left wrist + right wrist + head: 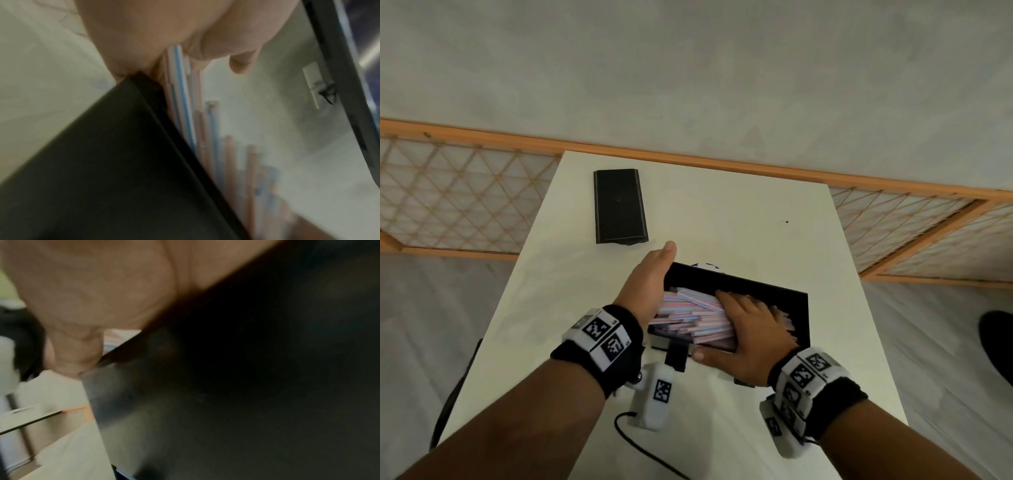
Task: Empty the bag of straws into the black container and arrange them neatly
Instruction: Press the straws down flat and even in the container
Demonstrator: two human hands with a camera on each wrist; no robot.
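**Both hands squaring up the straws in the box**

The white table (722, 212) is filling the middle of the head view, and on its near half the black container (774, 291) is sitting with its far wall standing up behind the pile. A flat black lid-like piece (619, 205) is lying well apart at the far left. Inside the container the straws (688, 315), pink, blue and white, are lying roughly left to right, heaped and fanning out unevenly.

The left hand (650, 281) is standing on edge with straight fingers, pressing against the left ends of the straws. The right hand (748, 329) is lying flat on top of the pile, fingers spread and relaxed, thumb (712, 356) running along the near rim.

The risk, as I judge it: the pile is sitting high, so a hard shove from the left could be popping straws over the near rim or sliding the light container along the table.

No bag is showing anywhere. The right wrist view is mostly dark and blurred, and the left wrist view is smeared; the straws' right ends are hiding under the right hand.
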